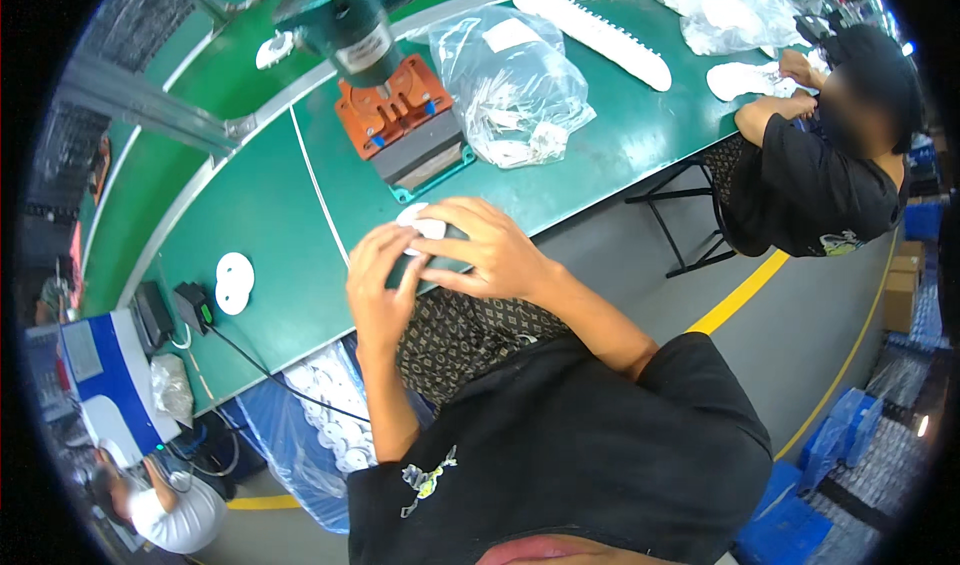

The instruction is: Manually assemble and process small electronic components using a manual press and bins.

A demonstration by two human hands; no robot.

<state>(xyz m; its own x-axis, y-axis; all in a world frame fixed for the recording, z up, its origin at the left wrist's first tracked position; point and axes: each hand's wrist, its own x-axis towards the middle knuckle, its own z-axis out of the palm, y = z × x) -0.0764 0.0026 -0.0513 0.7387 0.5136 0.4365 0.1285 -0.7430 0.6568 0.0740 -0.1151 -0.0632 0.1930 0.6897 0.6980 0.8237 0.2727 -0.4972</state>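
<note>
Between my hands, close to the table's near edge, is a small white plastic part with a rounded outline, partly covered by my fingers. My left hand grips it from the left side with bent fingers. From the right, my right hand holds the same part, its fingers curled over it. Just beyond stands a bench press tool with a teal body and an orange fixture on a dark block. Farther left on the green table lies a white figure-eight-shaped piece.
Behind the press is a clear plastic bag of small white parts, and a long white strip lies beyond. A black adapter trails a cable. Below sits a blue-lined bin of white pieces. A co-worker sits at right.
</note>
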